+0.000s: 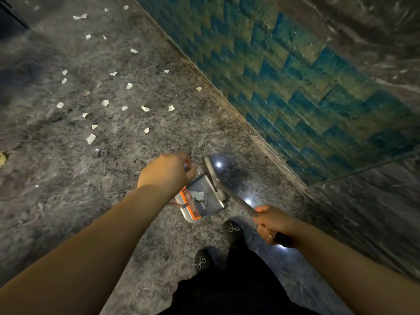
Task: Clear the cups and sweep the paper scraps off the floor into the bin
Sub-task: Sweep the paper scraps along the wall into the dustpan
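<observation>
Gripping the broom handle (241, 204), right hand (276, 225); left hand (167, 172) curls on the dustpan (202, 200) handle; tilting may spill scraps (91, 139) toward 10 o'clock.

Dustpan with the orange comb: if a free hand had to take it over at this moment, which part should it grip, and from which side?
Grip the dustpan by its upright handle, from above on the person's side, where the left hand is now. That handle is mostly hidden under the hand. The tray holds paper scraps, so lifting by its rim would likely tip them out. The right hand grips the broom handle.
</observation>
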Demonstrator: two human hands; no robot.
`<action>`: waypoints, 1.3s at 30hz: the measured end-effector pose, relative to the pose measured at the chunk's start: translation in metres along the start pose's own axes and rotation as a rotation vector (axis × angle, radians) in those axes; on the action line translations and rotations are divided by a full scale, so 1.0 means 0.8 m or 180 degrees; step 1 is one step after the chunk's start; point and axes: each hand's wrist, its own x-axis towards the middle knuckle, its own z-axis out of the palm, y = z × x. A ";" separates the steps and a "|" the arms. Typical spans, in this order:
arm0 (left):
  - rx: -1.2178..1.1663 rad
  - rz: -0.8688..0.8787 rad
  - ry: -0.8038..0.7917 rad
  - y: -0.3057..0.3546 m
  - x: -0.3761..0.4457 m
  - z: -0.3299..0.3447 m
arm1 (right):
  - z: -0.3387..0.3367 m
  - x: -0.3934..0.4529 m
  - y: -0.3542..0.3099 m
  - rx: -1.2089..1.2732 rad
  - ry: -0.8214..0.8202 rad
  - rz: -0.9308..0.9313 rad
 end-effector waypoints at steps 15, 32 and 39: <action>-0.0943 -0.1163 0.0601 -0.118 -0.057 -0.030 | 0.088 -0.033 -0.068 -0.0421 0.0166 -0.0474; -0.1073 -0.1925 0.0785 -0.236 0.016 -0.086 | 0.149 0.056 -0.248 -0.1116 0.0038 -0.0545; -0.0908 -0.2024 0.0533 -0.264 0.112 -0.122 | 0.167 0.128 -0.376 -0.1723 -0.0089 -0.0494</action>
